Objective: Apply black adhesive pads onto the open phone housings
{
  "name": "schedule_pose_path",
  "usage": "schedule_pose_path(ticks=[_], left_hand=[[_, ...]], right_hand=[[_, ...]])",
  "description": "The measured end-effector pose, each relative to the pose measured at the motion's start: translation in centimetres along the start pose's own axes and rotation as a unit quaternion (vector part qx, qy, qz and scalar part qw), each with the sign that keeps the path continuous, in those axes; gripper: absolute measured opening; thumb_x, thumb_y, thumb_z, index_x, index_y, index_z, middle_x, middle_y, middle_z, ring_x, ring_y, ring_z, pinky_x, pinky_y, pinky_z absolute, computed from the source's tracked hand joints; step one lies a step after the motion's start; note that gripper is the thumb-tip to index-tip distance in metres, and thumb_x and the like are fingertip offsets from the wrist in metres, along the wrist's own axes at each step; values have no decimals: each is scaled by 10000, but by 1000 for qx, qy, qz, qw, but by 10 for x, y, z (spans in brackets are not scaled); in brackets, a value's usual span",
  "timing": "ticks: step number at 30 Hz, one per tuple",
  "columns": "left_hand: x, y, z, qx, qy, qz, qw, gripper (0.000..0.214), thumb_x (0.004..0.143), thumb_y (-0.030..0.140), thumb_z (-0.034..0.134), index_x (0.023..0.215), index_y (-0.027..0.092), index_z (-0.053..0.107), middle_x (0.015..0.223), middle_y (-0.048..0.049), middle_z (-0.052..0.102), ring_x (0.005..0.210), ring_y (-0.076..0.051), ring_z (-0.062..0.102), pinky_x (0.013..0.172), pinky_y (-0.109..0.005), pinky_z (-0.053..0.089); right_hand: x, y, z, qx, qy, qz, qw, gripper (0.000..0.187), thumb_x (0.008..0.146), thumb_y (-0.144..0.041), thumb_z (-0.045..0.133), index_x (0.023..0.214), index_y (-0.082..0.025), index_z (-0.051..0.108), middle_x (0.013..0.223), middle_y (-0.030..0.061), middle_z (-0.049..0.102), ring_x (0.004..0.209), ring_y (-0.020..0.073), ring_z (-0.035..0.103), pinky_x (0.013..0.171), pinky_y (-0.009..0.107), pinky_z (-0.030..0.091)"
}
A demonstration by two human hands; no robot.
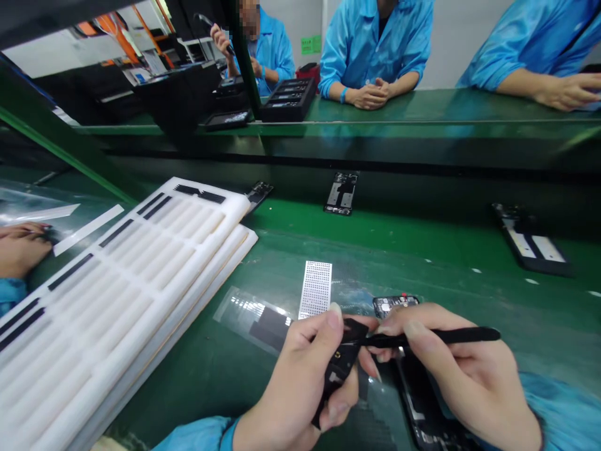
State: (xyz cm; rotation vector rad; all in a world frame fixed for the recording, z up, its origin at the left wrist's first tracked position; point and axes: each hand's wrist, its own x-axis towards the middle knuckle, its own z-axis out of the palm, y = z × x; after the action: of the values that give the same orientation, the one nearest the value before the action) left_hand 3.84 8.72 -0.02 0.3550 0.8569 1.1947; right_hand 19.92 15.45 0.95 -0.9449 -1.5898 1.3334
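Observation:
My left hand (305, 369) is closed round a small black phone part (346, 357) with a gold-coloured spot on it, held up off the bench. In my right hand (462, 369) is a pair of black tweezers (464, 335), pinched between thumb and fingers. Their tip points left and meets the upper edge of the phone part; whether it grips anything there I cannot tell. Below my right hand lies an opened phone body (417, 401), partly covered by the hand. Just beyond my left hand is a white sheet of small dark dots (317, 285).
White foam trays (188, 263) with dark strips are stacked at left. Clear film (253, 316) lies beside the dotted sheet. Phone bodies (341, 194) sit on the green surface (417, 216) behind. Another person's hand (21, 250) rests at far left; people in blue sit across.

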Motion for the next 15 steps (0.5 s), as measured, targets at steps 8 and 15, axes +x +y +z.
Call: schedule_pose_path(ticks=[8,15], left_hand=[[-17,24,0,150,-99,-27,983,298,980,393,515,1069,144,652,581,48,469,349,-15,276,347,-148,219],[-16,26,5,216,-71,-36,973,344,1007,468,449,1046,172,619,563,62,475,330,-15,262,332,-143,223]], right_hand=[[5,7,-9,-28,3,-44,999,288,968,-438,597,814,-277,780,797,33,748,746,181,727,683,233,603],[6,9,-12,-36,-17,-65,997,269,995,-382,565,849,-273,763,810,20,758,770,166,726,728,218,582]])
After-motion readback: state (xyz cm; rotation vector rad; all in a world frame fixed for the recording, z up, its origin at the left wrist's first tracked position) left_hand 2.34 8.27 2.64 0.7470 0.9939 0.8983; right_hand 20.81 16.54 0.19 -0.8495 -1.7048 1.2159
